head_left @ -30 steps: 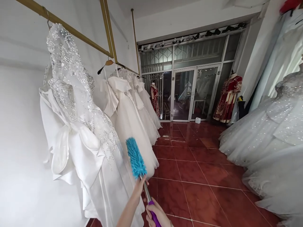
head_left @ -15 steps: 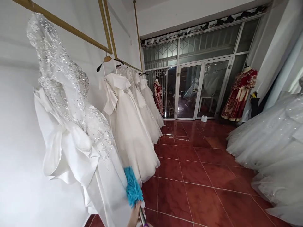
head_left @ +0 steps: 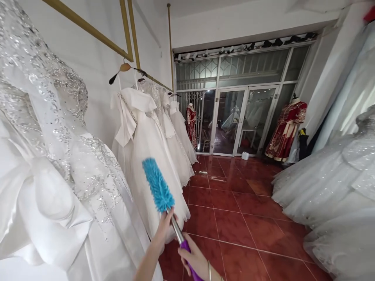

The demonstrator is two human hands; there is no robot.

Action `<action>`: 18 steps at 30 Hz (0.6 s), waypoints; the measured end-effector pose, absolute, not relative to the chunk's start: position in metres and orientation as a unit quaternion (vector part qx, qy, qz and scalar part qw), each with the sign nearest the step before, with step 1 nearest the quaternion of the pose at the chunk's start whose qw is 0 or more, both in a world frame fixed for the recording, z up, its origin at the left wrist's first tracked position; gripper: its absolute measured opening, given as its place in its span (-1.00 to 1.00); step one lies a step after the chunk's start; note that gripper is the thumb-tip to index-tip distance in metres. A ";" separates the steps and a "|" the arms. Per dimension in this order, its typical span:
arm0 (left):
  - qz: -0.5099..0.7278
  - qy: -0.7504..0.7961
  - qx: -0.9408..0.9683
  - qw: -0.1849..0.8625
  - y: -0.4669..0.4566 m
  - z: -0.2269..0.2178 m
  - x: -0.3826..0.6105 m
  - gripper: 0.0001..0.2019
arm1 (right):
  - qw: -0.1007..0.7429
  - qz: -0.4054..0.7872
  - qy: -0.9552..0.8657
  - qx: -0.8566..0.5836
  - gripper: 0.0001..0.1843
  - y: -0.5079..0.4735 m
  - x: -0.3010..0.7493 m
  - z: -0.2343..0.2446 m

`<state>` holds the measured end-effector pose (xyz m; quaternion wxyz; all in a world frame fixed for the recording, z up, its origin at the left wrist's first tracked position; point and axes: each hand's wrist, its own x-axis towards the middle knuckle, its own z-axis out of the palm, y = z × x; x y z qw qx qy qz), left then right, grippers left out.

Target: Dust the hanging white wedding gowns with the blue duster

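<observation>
Duster with a fluffy turquoise microfibre head point(head_left: 157, 185), a thin silver metal shaft and a purple grip is sitting low centre of the head view, angled up and left, its head just in front of the skirt of the plain white satin gown with a big bow point(head_left: 143, 156); whether fibres are touching fabric I cannot tell. I am holding it in both hands. My right hand point(head_left: 193, 260) is wrapping closed around the purple grip at the bottom edge. My left hand point(head_left: 166, 226) is reaching up along the shaft, fingers pinching it right under the blue head.

Handling, as I judge it: light tool, soft floppy head, stiff and slick metal shaft. The purple grip is the place to hold; the upper pinch is only steering the tip. The head probably bends if pressed.

Around it: a beaded, sequinned white gown point(head_left: 58, 164) is filling the left foreground, more white gowns are hanging from a gold rail point(head_left: 88, 29) along the wall. A glittery tulle gown point(head_left: 331, 183) is spreading over the red tiled floor point(head_left: 240, 230) on the right. A red embroidered dress on a mannequin point(head_left: 285, 130) is standing near the glass doors point(head_left: 231, 121).
</observation>
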<state>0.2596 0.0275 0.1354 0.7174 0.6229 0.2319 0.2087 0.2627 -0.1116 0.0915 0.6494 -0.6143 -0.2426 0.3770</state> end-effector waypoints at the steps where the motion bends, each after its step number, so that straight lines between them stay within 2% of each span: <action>1: 0.242 0.201 0.625 0.714 0.035 0.162 0.273 -0.62 | 0.639 0.350 -0.264 -0.633 -0.53 -0.106 0.278 0.115; 5: 0.322 0.131 0.614 0.709 0.072 0.233 0.323 -0.68 | 0.551 0.229 -0.397 -0.697 -0.69 -0.078 0.341 0.197; 9: 0.344 0.117 0.596 0.717 0.115 0.258 0.371 -0.71 | 0.387 0.107 -0.474 -0.784 -0.67 -0.045 0.399 0.235; 13: 0.326 0.186 0.571 0.730 0.154 0.241 0.410 -0.69 | 0.281 0.036 -0.482 -0.829 -0.59 -0.008 0.443 0.229; 18: 0.289 0.299 0.537 0.734 0.176 0.166 0.435 -0.64 | 0.162 0.032 -0.506 -0.847 -0.59 0.021 0.477 0.170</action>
